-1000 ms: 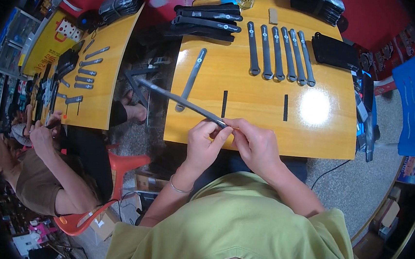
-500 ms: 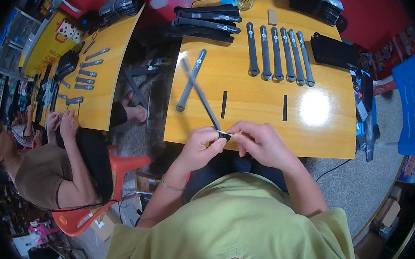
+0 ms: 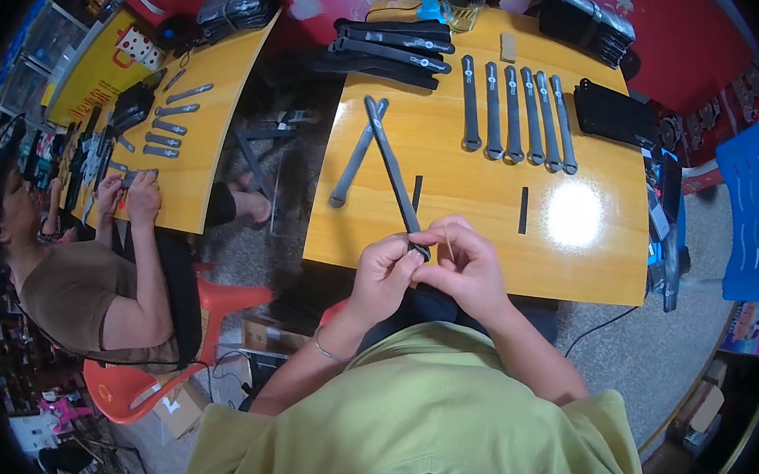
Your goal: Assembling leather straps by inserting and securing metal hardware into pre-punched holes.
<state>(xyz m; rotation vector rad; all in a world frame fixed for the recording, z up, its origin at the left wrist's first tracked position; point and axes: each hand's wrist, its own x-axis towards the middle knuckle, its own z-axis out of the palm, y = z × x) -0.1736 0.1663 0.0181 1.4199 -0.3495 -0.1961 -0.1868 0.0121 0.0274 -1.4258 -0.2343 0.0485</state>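
Observation:
My left hand [image 3: 384, 271] is closed on the lower end of a dark grey strap [image 3: 392, 165], which slants up and left over the table with its printed face showing. Against that same end my right hand [image 3: 464, 266] is pinched, and a thin pale strip [image 3: 448, 239] stands out between its fingers; what kind of strip it is I cannot make out. Under or behind the held strap, a second grey strap [image 3: 356, 159] lies on the wooden table [image 3: 475, 267]. Several similar straps [image 3: 508, 113], with rounded, loop-like lower ends, lie in a row farther right.
Stacked black straps [image 3: 389, 55] lie at the far left of the table, and packed black bundles [image 3: 588, 26] at the back. Two black strips [image 3: 524, 210] mark the tabletop. A black pouch [image 3: 616, 115] sits at the right edge. On the left, another person [image 3: 99, 291] works at a second table.
The held strap has swung from blurred and edge-on to showing its printed face. Both my hands have shifted slightly right in the picture. The pale strip now stands up from my right fingers.

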